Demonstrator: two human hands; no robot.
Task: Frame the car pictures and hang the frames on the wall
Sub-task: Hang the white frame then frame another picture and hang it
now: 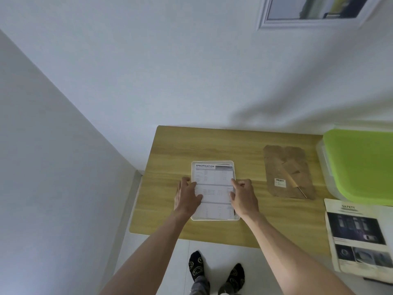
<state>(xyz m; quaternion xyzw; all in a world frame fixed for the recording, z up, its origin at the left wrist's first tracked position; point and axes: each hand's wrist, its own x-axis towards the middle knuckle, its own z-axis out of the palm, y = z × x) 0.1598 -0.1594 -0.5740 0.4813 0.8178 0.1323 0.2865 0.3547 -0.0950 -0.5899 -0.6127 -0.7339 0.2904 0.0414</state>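
A white picture frame point(213, 162) lies flat on the wooden table point(170, 150). Inside it rests a printed sheet headed "SPECIFICATION" point(214, 182). My left hand point(187, 198) presses its fingers on the sheet's left edge. My right hand point(243, 195) presses on the sheet's right edge. Both hands lie flat on the paper with fingers spread; neither grips anything. A brown backing board point(287, 167) with a small label lies to the right. A stack of car brochure pages point(359, 235), topped "SAFETY", sits at the table's right end. A white frame point(314, 22) hangs on the wall above.
A clear plastic box with a green lid point(361, 162) stands at the far right of the table. A room corner lies to the left. My feet in black socks point(217, 271) stand on the white floor below the table's near edge.
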